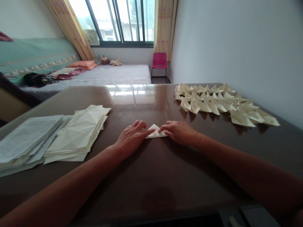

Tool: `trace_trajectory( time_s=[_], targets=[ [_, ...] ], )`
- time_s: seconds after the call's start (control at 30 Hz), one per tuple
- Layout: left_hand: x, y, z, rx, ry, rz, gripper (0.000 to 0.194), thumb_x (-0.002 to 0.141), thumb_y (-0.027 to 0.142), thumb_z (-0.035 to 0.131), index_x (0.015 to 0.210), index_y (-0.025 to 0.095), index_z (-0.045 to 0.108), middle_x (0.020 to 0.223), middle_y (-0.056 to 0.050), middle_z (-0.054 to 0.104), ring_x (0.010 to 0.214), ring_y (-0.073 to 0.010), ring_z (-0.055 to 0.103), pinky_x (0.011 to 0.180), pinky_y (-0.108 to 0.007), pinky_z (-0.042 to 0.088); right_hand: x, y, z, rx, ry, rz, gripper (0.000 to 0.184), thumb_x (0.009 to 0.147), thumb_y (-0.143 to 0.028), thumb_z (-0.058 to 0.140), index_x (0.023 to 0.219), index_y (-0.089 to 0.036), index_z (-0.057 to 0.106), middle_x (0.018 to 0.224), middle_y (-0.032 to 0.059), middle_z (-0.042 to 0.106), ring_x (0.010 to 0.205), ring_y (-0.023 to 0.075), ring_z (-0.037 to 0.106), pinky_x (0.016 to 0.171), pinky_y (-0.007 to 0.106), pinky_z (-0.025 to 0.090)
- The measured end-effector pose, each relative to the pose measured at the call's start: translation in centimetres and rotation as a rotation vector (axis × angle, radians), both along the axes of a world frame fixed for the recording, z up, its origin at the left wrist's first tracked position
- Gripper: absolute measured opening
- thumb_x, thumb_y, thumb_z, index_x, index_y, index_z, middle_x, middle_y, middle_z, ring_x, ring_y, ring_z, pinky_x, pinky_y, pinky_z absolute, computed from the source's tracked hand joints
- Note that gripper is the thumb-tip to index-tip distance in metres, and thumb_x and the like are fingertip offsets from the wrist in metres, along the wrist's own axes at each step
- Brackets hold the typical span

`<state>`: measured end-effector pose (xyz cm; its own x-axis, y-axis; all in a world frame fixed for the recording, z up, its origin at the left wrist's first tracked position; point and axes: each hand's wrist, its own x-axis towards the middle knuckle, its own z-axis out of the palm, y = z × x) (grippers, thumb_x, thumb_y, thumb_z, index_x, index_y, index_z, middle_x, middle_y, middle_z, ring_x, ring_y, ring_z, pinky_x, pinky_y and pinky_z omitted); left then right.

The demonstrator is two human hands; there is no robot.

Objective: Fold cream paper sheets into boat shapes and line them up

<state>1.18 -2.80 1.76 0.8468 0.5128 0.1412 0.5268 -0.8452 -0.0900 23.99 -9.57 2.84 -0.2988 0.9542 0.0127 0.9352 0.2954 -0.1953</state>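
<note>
A small cream sheet of folded paper (155,131), triangular with its peak pointing away from me, lies flat on the brown table in front of me. My left hand (133,134) has its fingers curled, and one outstretched digit presses the paper's left side. On the opposite side, my right hand (181,132) is closed over the right corner, its fingertips on the paper. The paper's two ends are partly hidden under my fingers.
Left of me lie a stack of creased cream sheets (82,126) and a stack of greyish printed sheets (28,135). Several rows of folded paper boats (208,102) stand at the right on the glossy table (151,176). Beyond are a bed (123,72) and a pink chair (159,60).
</note>
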Motion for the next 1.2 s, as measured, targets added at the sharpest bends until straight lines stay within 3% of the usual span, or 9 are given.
trace_trajectory(
  time_s=[0.1,0.2,0.33,0.6,0.73,0.9,1.0,1.1,1.2],
  targets=[
    [0.1,-0.1,-0.1,0.035,0.004,-0.147,0.031,0.094,0.029,0.046,0.124,0.037,0.054,0.117,-0.003,0.054,0.110,-0.0210,0.045,0.091,-0.034,0.041,-1.0,-0.9,0.7,0.104,-0.159,0.069,0.023,0.094,-0.030,0.048,0.108,-0.031,0.066,0.102,0.0053,0.059,0.096,0.0206,0.052,0.074,0.029,0.036],
    [0.2,-0.1,-0.2,0.018,0.068,-0.213,0.031,0.096,0.027,0.041,0.125,0.026,0.053,0.105,-0.004,0.058,0.100,-0.0191,0.049,0.086,-0.031,0.043,-1.9,-1.7,0.8,0.179,-0.290,0.143,0.026,0.094,-0.023,0.046,0.113,-0.020,0.063,0.108,0.0103,0.058,0.103,0.0236,0.048,0.079,0.033,0.037],
    [0.3,-0.7,0.1,0.025,0.125,-0.220,0.033,0.095,0.021,0.042,0.127,0.018,0.051,0.104,-0.007,0.059,0.095,-0.0192,0.051,0.084,-0.031,0.046,-2.6,-2.5,0.5,0.180,-0.401,0.194,0.028,0.092,-0.014,0.043,0.114,-0.010,0.061,0.107,0.0136,0.059,0.100,0.0250,0.048,0.074,0.036,0.039],
    [0.2,-1.5,0.9,0.029,0.222,-0.214,0.030,0.092,0.015,0.044,0.119,0.010,0.056,0.100,-0.009,0.060,0.092,-0.0209,0.054,0.077,-0.031,0.049,-2.4,-3.4,1.9,0.059,-0.461,0.155,0.019,0.085,-0.010,0.049,0.089,-0.013,0.067,0.098,0.0143,0.064,0.090,0.0243,0.055,0.063,0.032,0.036],
    [0.1,-1.3,0.6,0.050,0.147,-0.205,0.026,0.092,0.015,0.042,0.113,0.014,0.058,0.101,-0.009,0.059,0.091,-0.0203,0.054,0.078,-0.031,0.049,-0.4,-1.8,2.0,0.047,-0.314,0.042,0.017,0.089,-0.021,0.048,0.088,-0.019,0.065,0.089,0.0073,0.066,0.081,0.0198,0.059,0.059,0.028,0.034],
    [0.4,-1.0,-0.1,0.093,0.079,-0.162,0.025,0.095,0.021,0.036,0.094,0.017,0.061,0.094,-0.007,0.059,0.084,-0.0195,0.055,0.073,-0.031,0.050,1.7,1.0,0.0,-0.031,0.040,-0.061,0.032,0.084,-0.050,0.057,0.092,-0.020,0.062,0.092,0.0034,0.065,0.076,0.0153,0.058,0.058,0.024,0.034],
    [0.5,-0.8,-0.8,0.121,0.005,-0.116,0.026,0.096,0.021,0.036,0.113,0.018,0.056,0.107,-0.008,0.060,0.088,-0.0184,0.058,0.068,-0.028,0.051,1.9,1.7,-1.0,-0.099,0.195,-0.046,0.025,0.078,-0.042,0.066,0.084,-0.018,0.061,0.081,0.0009,0.063,0.069,0.0122,0.055,0.058,0.022,0.034],
    [0.6,-0.6,-1.3,0.137,-0.097,-0.094,0.040,0.096,0.023,0.037,0.136,0.021,0.039,0.127,-0.010,0.054,0.102,-0.0181,0.059,0.071,-0.026,0.051,1.5,1.8,-1.2,-0.072,0.323,-0.029,0.016,0.077,-0.031,0.066,0.078,-0.016,0.061,0.073,-0.0015,0.058,0.064,0.0101,0.051,0.058,0.021,0.034],
    [0.8,-0.6,-1.3,0.142,-0.127,-0.107,0.040,0.097,0.025,0.036,0.137,0.022,0.038,0.129,-0.008,0.055,0.105,-0.0171,0.059,0.071,-0.024,0.050,1.0,1.5,-1.1,-0.023,0.431,0.018,0.012,0.079,-0.027,0.064,0.075,-0.016,0.060,0.072,-0.0022,0.055,0.064,0.0093,0.050,0.060,0.021,0.036]
  ],
)
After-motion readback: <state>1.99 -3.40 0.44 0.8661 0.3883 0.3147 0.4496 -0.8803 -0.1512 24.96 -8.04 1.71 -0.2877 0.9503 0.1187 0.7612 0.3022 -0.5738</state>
